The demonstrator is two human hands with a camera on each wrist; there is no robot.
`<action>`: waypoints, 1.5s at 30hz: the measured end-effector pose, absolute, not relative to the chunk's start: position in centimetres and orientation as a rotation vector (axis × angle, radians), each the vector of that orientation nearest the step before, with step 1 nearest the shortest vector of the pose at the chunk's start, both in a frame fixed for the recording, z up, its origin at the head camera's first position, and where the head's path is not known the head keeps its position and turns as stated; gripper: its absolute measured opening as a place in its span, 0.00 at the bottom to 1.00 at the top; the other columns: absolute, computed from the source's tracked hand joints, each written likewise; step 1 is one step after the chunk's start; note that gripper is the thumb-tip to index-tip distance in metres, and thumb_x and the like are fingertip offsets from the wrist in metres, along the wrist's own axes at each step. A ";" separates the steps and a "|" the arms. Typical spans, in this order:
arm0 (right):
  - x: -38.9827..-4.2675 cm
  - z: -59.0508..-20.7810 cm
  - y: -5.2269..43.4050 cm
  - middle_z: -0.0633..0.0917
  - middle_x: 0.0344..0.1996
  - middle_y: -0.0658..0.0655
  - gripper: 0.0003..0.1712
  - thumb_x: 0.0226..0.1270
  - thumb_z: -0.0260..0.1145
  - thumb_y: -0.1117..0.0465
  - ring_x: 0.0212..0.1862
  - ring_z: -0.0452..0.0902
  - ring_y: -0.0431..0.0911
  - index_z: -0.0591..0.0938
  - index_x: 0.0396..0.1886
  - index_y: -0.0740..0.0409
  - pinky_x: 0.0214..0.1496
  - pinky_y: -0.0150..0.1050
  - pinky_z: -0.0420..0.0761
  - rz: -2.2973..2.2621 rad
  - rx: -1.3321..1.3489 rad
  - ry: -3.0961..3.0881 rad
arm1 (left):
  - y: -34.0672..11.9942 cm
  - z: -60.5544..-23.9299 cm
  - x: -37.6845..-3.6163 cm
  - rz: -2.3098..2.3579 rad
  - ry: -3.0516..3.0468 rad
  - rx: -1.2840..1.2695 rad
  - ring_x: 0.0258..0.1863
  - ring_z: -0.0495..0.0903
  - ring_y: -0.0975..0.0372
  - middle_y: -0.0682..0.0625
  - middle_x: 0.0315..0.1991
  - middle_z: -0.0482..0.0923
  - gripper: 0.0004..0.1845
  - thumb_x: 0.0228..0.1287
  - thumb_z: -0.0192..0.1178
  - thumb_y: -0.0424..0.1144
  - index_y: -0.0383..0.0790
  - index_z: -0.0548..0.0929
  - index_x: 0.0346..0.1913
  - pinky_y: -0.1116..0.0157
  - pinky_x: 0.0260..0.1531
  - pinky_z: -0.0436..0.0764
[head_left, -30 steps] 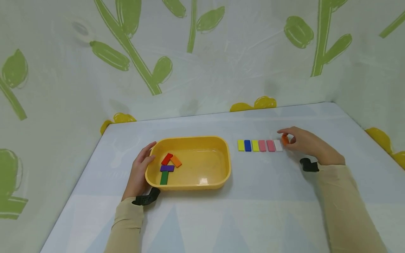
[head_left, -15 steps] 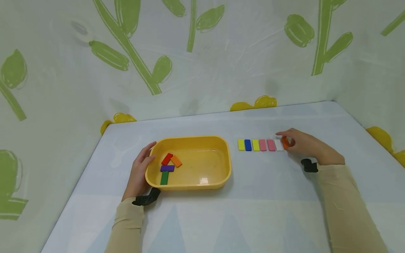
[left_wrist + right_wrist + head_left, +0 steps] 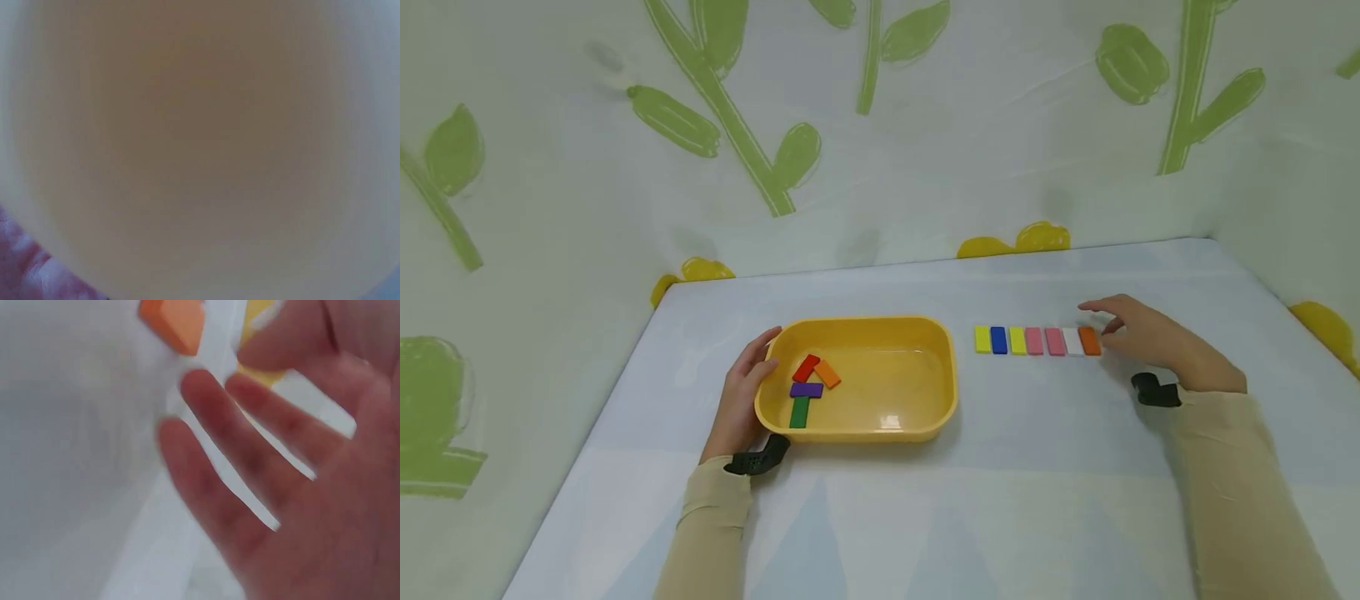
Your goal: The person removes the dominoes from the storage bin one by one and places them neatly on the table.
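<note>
My left hand [image 3: 736, 407] grips the left end of a yellow plastic tray [image 3: 895, 387], thumb over the rim and fingers along the outside. Red [image 3: 806, 368], orange [image 3: 827, 374], purple [image 3: 807, 390] and green [image 3: 800, 412] tiles lie inside, towards its left end. To the tray's right, several small tiles form a row, from a yellow tile [image 3: 982, 339] to a white tile [image 3: 1072, 342] and an orange tile [image 3: 1089, 341]. Just right of that orange one is my right hand [image 3: 1168, 343]. Its fingers are spread and hold nothing, as the right wrist view confirms.
A pale patterned cloth covers the table [image 3: 1000, 525]. Behind it and at both sides rise walls [image 3: 985, 167] of fabric with green plant prints. Blurred tan fills most of the left wrist view.
My right hand set the orange tile down beside the white one, let go and drew slightly right. The left hand kept its hold on the tray. The head view shifted a little.
</note>
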State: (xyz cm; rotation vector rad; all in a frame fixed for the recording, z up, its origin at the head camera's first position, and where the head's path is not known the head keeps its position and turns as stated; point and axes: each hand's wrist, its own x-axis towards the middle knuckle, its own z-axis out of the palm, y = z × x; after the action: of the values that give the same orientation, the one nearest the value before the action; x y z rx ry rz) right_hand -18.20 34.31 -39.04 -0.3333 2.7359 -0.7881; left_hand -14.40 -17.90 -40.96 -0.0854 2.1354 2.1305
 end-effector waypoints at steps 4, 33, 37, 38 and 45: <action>-18.2 -38.3 34.1 0.63 0.57 0.67 0.26 0.64 0.52 0.63 0.50 0.66 0.60 0.63 0.63 0.59 0.47 0.58 0.70 -0.767 -0.302 2.850 | -17.6 -40.9 -14.6 2.111 2.170 -0.097 0.60 0.62 0.61 0.57 0.64 0.58 0.22 0.66 0.46 0.41 0.59 0.64 0.62 0.70 0.49 0.71; -17.1 -35.4 20.9 0.74 0.49 0.45 0.20 0.61 0.60 0.64 0.44 0.74 0.37 0.74 0.53 0.49 0.40 0.34 0.78 -1.102 -1.143 2.806 | -16.3 -41.9 -15.3 2.158 2.160 -0.027 0.60 0.62 0.59 0.54 0.63 0.60 0.22 0.65 0.47 0.41 0.56 0.64 0.62 0.67 0.52 0.69; -17.7 -33.9 18.7 0.74 0.49 0.44 0.19 0.62 0.59 0.61 0.45 0.73 0.37 0.73 0.54 0.47 0.40 0.37 0.77 -0.977 -1.211 2.773 | -15.9 -41.5 -15.3 2.164 2.160 -0.039 0.60 0.62 0.58 0.53 0.63 0.60 0.22 0.65 0.47 0.40 0.56 0.65 0.62 0.67 0.52 0.69; -17.8 -33.6 18.2 0.74 0.49 0.44 0.19 0.62 0.59 0.61 0.45 0.73 0.38 0.73 0.54 0.46 0.40 0.38 0.77 -0.947 -1.220 2.757 | -15.8 -41.3 -15.2 2.160 2.162 -0.042 0.60 0.62 0.58 0.53 0.63 0.60 0.22 0.65 0.47 0.40 0.55 0.65 0.62 0.66 0.52 0.69; -17.8 -33.1 14.2 0.73 0.50 0.46 0.19 0.62 0.58 0.57 0.44 0.73 0.40 0.74 0.54 0.47 0.44 0.35 0.76 -0.660 -1.279 2.666 | -14.9 -40.2 -14.9 2.099 2.187 -0.052 0.60 0.63 0.60 0.54 0.63 0.60 0.22 0.66 0.45 0.39 0.54 0.63 0.63 0.67 0.54 0.68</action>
State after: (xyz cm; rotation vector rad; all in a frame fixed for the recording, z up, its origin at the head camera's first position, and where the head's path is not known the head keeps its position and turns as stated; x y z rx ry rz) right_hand -17.78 14.21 -33.13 -1.2793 2.6663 -0.6597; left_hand -14.90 -14.93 -40.20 -0.0520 2.1874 2.0988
